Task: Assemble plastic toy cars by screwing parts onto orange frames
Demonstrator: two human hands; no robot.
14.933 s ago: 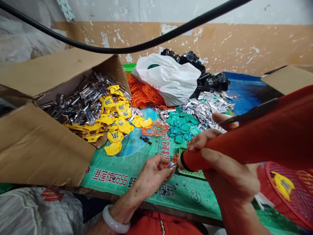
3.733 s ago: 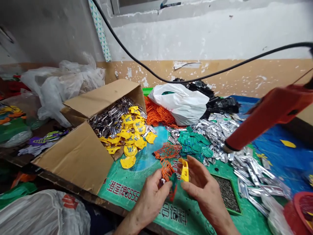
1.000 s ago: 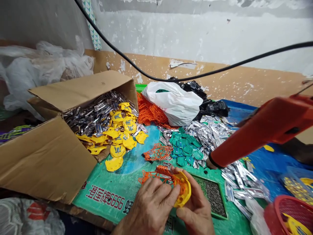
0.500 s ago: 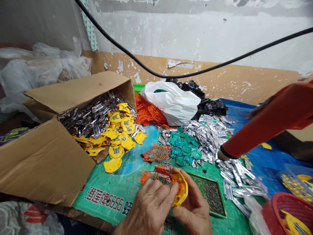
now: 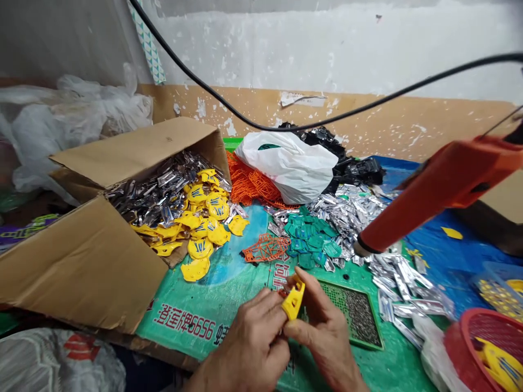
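Near the bottom middle, a yellow piece (image 5: 293, 301) is pinched between both hands, seen edge-on. Behind it a bit of an orange frame shows, mostly hidden by the fingers. My left hand (image 5: 255, 332) is closed around the orange frame and the yellow piece's left side. My right hand (image 5: 322, 326) grips the yellow piece from the right with thumb and fingers. Another orange frame (image 5: 266, 248) lies on the green sheet beyond the hands, beside a pile of green pieces (image 5: 306, 234).
An open cardboard box (image 5: 81, 261) spills silver and yellow parts at left. A tray of small metal pieces (image 5: 356, 318) lies right of my hands. A red tool (image 5: 433, 196) hangs at right above silver parts (image 5: 347, 218). A red basket (image 5: 469, 348) stands bottom right.
Both hands have turned the yellow piece and orange frame, so the yellow piece now shows edge-on and the frame is mostly covered. The view has shifted slightly.
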